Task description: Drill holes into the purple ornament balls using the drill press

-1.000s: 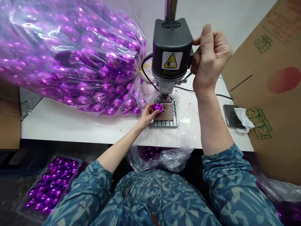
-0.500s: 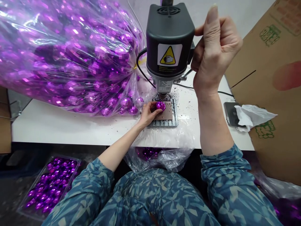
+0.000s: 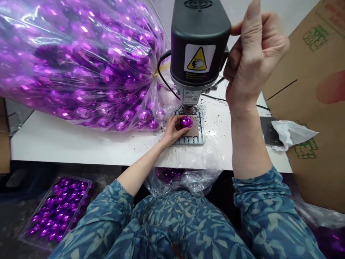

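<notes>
My left hand (image 3: 172, 130) pinches a small shiny purple ball (image 3: 186, 122) and holds it on the brown pad of the metal base plate (image 3: 201, 135), right under the spindle of a black bench drill (image 3: 199, 46). Raised beside the drill's head, my right hand (image 3: 253, 57) is closed round the drill's lever, which is mostly hidden by the fingers. Dark drilling chips lie scattered on the white table (image 3: 67, 144) around the plate.
A big clear bag of purple balls (image 3: 78, 61) lies on the table's left. A plastic tray of purple balls (image 3: 58, 210) sits on the floor at left. A smaller bag (image 3: 185, 180) hangs below the table edge. A cardboard box (image 3: 312, 108), phone (image 3: 268, 129) and tissue (image 3: 291, 133) are at right.
My left hand has nudged the purple ball further under the spindle. The drill and my right hand have shifted up and right in the picture and look nearer as my head moved.
</notes>
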Motion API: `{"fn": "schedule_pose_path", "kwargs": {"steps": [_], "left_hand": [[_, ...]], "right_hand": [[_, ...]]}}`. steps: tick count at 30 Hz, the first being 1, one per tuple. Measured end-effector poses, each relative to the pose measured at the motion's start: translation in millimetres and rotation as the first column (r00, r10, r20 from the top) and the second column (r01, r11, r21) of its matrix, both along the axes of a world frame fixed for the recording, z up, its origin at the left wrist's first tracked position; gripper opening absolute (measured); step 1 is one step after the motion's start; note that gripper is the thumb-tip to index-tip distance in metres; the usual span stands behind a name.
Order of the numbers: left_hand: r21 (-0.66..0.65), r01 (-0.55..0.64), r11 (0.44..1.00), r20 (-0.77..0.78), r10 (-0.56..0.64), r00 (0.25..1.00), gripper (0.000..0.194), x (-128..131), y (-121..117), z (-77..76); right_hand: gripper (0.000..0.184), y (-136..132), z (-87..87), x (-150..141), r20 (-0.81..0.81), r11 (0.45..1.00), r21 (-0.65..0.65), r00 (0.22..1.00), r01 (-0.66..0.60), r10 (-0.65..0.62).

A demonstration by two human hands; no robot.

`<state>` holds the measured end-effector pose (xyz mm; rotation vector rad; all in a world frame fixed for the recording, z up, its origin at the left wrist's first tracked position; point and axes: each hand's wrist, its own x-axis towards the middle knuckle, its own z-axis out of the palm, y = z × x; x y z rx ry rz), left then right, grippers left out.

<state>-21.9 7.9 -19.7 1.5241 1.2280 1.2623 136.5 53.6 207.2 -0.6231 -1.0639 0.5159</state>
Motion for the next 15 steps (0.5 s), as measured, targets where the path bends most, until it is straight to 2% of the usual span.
{"fn": "schedule_pose_path", "kwargs": {"steps": [4, 9, 15], "left_hand": [[0.022, 0.034, 0.999, -0.007, -0.034, 0.999, 0.056, -1, 1, -2.7], [-0.007, 0.054, 0.999, 0.057, -0.054, 0.997, 0.058, 0, 1, 0.2], [-0.052, 0.021, 0.998, 0.144, -0.013, 0.989, 0.061, 3, -1, 4.8]], "right_hand": [[0.046, -10, -12.2, 1, -0.021, 0.990, 0.136, 0.999, -0.037, 0.041], [0.059, -31, -24.0, -2, -0.055, 0.996, 0.092, 0.998, -0.018, 0.023], [0.063, -41, -37.8, -4, -0.046, 0.990, 0.126, 0.998, 0.058, -0.052]]}}
